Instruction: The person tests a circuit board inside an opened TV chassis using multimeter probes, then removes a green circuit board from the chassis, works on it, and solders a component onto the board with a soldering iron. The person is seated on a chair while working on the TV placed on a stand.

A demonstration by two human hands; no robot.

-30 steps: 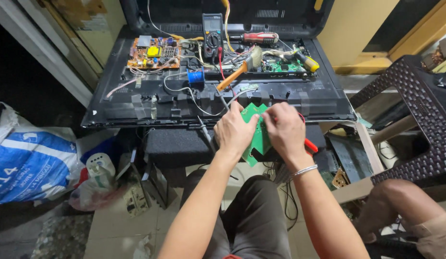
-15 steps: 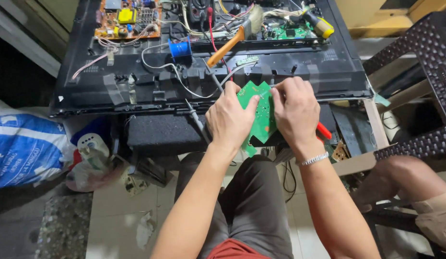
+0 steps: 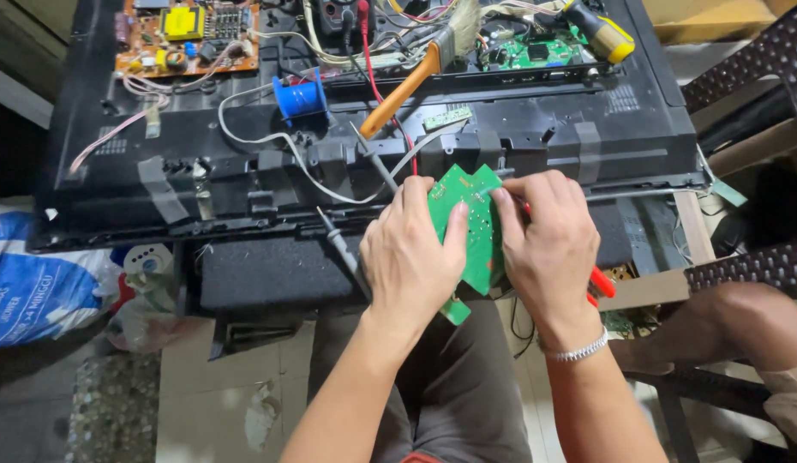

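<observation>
My left hand [image 3: 411, 253] and my right hand [image 3: 548, 244] both grip a green circuit board [image 3: 474, 225], held upright over my lap at the near edge of an opened black television back [image 3: 536, 141]. The left thumb presses on the board's face. A red-handled tool [image 3: 602, 283] pokes out from under my right hand, which wears a metal bracelet [image 3: 577, 349]. A thin black probe [image 3: 338, 243] lies just left of my left hand.
On the television back lie an orange-brown circuit board [image 3: 184, 34], a blue wire spool [image 3: 300, 96], an orange-handled brush [image 3: 407, 86], a green board [image 3: 536, 53] and a yellow-black screwdriver [image 3: 600, 30]. A blue bag [image 3: 34, 287] sits at left. A dark woven chair [image 3: 750, 266] and another person's knee [image 3: 741, 321] are at right.
The view has shifted down and closer, so the television back sits higher in frame. Both hands keep hold of the green board, which is now turned slightly between them.
</observation>
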